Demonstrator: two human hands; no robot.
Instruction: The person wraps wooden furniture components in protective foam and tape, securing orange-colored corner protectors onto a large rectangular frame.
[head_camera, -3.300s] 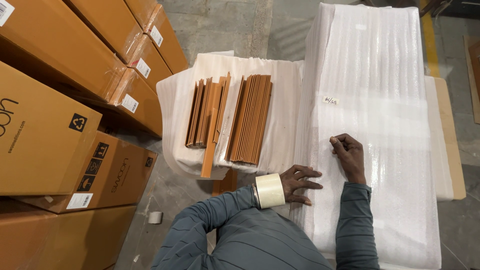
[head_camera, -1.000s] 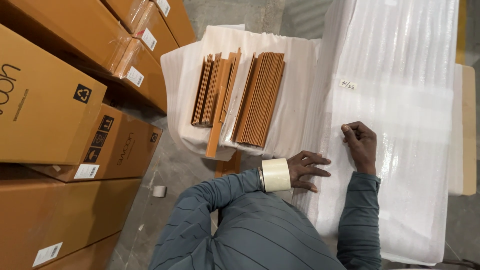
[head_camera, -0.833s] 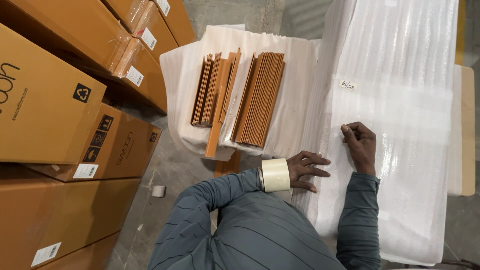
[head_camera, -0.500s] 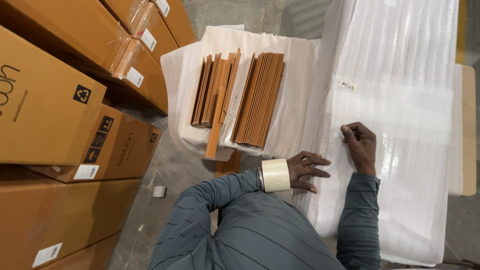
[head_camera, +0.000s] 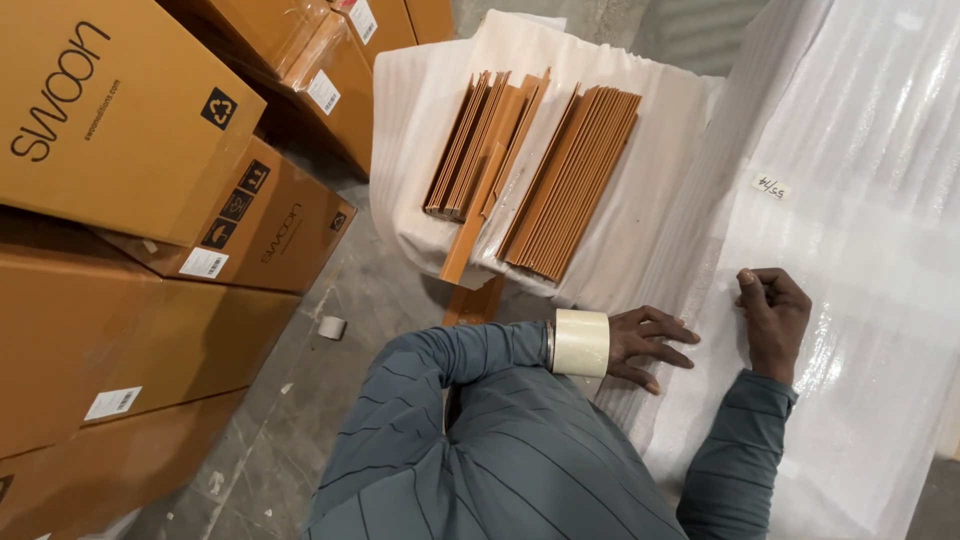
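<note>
A large white foam-wrapped slab (head_camera: 850, 250) is lying along the right side of the scene, its wrapping thin, crinkled and faintly glossy, folded into ridged layers along its left edge. Both hands are resting on its near part. The left hand (head_camera: 645, 345) is lying flat at the ridged edge with its fingers spread wide and pointing right, holding nothing. A roll of pale tape (head_camera: 581, 343) is sitting around that wrist like a cuff. The right hand (head_camera: 772, 310) is pressing down on the top sheet, fingers curled in and the fingertips pinched together at the foam; whether anything is caught between them cannot be told. Farther along the slab a small white label (head_camera: 771, 186) is sticking to the wrapping.

To the left, a lower white-wrapped bundle (head_camera: 420, 120) is carrying two stacks of flat brown cardboard corner strips (head_camera: 570, 185), long, thin and standing on edge, with one strip sliding off the near side. On the far left, large brown cardboard boxes (head_camera: 110, 110) are stacked, smooth-sided, with small white labels. A second small tape roll (head_camera: 331, 327) is lying on the grey concrete floor (head_camera: 300, 400) beside them.
</note>
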